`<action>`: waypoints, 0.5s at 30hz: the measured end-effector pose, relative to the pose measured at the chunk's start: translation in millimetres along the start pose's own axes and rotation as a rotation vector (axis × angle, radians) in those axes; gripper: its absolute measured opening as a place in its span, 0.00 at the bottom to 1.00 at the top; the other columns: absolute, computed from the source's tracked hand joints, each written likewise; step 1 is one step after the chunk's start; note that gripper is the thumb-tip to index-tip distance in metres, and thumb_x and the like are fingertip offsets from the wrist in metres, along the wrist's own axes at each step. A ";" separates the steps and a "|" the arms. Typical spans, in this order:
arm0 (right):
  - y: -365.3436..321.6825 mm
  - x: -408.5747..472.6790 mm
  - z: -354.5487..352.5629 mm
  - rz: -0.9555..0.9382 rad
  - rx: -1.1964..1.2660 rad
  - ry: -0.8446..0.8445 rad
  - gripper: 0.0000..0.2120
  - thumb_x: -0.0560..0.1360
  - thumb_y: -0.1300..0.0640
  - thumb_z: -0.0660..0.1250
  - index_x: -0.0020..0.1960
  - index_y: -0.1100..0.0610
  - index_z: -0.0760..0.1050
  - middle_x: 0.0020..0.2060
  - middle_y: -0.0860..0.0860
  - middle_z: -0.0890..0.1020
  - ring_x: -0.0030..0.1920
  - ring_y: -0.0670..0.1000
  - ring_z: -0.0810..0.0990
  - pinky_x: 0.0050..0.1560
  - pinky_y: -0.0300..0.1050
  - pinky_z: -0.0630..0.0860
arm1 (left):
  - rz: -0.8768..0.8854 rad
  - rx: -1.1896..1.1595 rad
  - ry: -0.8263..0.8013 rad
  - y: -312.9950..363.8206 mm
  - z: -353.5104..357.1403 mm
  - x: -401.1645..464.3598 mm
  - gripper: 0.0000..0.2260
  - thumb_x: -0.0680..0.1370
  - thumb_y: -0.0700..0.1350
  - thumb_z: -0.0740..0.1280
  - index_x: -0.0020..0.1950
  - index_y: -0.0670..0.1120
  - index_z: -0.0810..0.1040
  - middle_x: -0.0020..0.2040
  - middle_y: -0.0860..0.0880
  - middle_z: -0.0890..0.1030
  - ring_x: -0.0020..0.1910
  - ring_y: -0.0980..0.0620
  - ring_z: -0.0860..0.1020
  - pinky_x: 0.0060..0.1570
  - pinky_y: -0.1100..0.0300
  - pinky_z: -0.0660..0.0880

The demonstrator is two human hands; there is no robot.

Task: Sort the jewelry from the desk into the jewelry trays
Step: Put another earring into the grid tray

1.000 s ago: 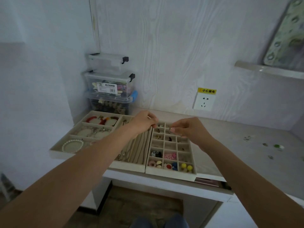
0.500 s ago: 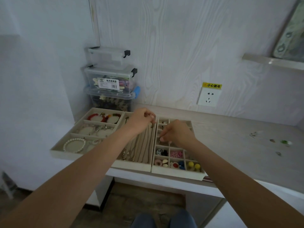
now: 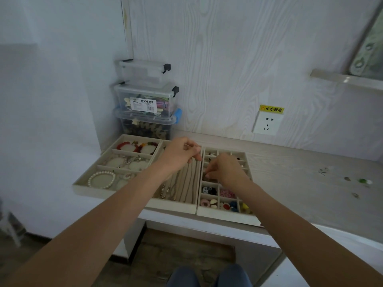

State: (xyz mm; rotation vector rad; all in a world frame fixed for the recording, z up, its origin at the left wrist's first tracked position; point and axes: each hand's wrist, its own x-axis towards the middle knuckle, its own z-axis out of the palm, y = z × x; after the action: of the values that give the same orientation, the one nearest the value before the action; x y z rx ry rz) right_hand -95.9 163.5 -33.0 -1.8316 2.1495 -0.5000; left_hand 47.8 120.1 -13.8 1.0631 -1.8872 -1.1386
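Your left hand (image 3: 182, 153) pinches something thin, your right hand (image 3: 226, 170) pinches low in the beige gridded jewelry tray (image 3: 228, 217); whatever small piece you release could drop into a neighbouring cell.

We are seeing three trays (image 3: 228, 217) lying side by side on the desk (image 3: 294, 162), storage boxes (image 3: 145, 104) stacked behind them, loose jewelry (image 3: 361, 181) lying far right.

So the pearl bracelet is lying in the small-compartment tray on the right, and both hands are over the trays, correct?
Not quite. In the head view the pearl bracelet lies in the leftmost tray, not the small-compartment tray. The left hand and right hand are over the trays.
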 end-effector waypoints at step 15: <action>1.4 -8.2 -9.8 -0.105 -0.045 -0.060 0.07 0.73 0.62 0.69 0.50 0.56 0.83 0.50 0.47 0.82 0.48 0.45 0.78 0.55 0.41 0.75 | -0.174 -0.215 -0.047 0.9 -1.0 -6.5 0.11 0.80 0.36 0.58 0.57 0.45 0.76 0.48 0.48 0.81 0.41 0.56 0.73 0.42 0.64 0.70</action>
State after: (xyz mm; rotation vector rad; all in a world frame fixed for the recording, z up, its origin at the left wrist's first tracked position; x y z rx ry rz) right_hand -100.0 172.7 -24.8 -1.9654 2.0494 -0.4167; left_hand 51.2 125.8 -13.5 1.1029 -1.6871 -1.4413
